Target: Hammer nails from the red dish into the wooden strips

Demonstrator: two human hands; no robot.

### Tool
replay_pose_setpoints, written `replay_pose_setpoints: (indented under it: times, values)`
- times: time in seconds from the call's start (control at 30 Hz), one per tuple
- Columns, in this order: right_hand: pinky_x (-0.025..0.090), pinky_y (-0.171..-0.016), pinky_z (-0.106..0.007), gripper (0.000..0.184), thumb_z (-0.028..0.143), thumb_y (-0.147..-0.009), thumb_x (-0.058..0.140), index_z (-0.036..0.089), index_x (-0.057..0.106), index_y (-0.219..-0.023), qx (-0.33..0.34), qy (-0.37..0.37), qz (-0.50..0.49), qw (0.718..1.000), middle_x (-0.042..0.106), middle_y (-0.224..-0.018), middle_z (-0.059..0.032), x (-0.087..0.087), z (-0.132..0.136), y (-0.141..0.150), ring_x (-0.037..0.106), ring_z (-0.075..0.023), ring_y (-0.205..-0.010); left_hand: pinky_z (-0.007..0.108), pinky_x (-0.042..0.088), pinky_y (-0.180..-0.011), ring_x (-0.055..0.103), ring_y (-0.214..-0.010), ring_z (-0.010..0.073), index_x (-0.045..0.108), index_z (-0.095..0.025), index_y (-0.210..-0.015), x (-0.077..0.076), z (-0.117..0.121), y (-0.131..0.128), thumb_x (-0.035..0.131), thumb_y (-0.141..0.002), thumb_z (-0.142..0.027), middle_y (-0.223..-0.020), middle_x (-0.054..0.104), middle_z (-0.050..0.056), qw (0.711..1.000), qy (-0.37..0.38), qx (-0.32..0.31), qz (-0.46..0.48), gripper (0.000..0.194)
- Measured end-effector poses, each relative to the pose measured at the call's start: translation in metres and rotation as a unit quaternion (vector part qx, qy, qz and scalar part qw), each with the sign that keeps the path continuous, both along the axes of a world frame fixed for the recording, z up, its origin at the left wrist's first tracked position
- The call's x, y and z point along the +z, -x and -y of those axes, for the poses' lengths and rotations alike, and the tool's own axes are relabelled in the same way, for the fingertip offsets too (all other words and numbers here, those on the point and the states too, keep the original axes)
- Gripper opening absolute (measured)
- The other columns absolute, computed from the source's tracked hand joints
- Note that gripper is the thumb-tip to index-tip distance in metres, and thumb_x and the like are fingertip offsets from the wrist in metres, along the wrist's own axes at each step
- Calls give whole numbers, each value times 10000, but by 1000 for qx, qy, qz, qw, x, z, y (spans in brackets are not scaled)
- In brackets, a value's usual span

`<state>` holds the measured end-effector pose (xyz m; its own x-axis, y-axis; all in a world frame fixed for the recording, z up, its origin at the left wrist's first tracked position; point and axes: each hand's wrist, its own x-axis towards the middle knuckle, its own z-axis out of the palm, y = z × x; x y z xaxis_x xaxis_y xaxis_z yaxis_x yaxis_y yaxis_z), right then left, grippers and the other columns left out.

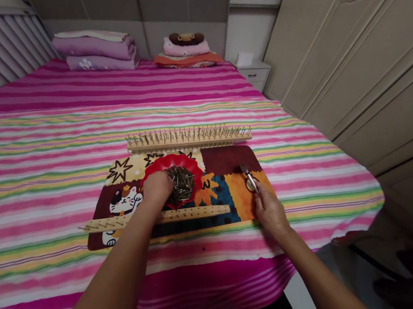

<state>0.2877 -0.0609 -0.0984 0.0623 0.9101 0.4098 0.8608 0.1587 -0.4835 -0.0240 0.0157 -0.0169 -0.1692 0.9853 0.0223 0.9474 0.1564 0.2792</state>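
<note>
Striped bedding in pink, white, yellow and green (313, 173) spreads over a bed before a grey panelled headboard (180, 7), with a pale wooden wardrobe (350, 44) along the right side. On the bedding lies a patchwork-patterned mat with a cartoon cat (227, 159), and on it sits a scalloped red bowl (169, 160) heaped with slim metal nails (182, 182). One pale wooden strip bristling with upright nails (188, 142) lies along the mat's far edge; a second pale wooden strip, dotted with holes (200, 211), lies across its near side beneath the left forearm, a few slanting nails showing at its left end.

The left hand (158, 187) dips into the bowl from the left; its fingertips are hidden, so I cannot tell whether they pinch anything. The right hand (270, 212) is wrapped round the handle of a slim silver metal tool (250, 178), its head pointing away over the mat, well apart from both strips; its exact kind is unclear.

The step in hand looks to be picking nails from the bowl. From here, the next move seems to call for a fine fingertip pinch on one nail, lifted free of the tangle.
</note>
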Motion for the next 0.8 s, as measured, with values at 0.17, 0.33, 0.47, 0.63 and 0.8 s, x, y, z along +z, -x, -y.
replay_pose_setpoints:
  times: [0.17,0.33,0.47,0.63,0.8]
  values:
    - [544,-743,-317,489,230,-876,392,152,509,-1346,-8,22,1,1000,672,-1165,-114,5,1,2,671,-226,-912,244,400,-530,525,-525,131,597,-181,-600,14,13,24,620,-616,-305,-560,595,8,933,-31,45,354,127]
    - [516,-647,-303,471,252,-877,392,152,548,-1310,-28,29,9,999,706,-1042,-118,9,2,4,665,-222,-773,191,388,-466,546,-522,97,642,-153,-742,26,35,25,710,-496,-265,-585,624,-6,811,-23,96,576,278]
    - [512,-656,-310,473,250,-875,382,144,552,-1303,-32,29,10,999,704,-1038,-122,12,2,6,661,-228,-785,207,470,-527,583,-578,97,692,-122,-724,35,53,22,736,-471,-252,-643,663,33,771,0,92,630,288]
    - [505,-648,-286,468,238,-872,377,150,558,-1294,-23,17,-2,1000,718,-978,-107,12,2,6,660,-208,-755,274,527,-599,617,-616,134,710,-137,-793,34,80,19,818,-424,-315,-696,692,40,777,-2,75,625,423]
    - [524,-674,-309,476,249,-871,363,146,551,-1296,-19,19,-13,1000,714,-1022,-103,12,1,6,667,-217,-775,288,517,-618,596,-612,141,721,-177,-781,20,109,6,771,-518,-461,-662,663,19,834,-13,46,550,391]
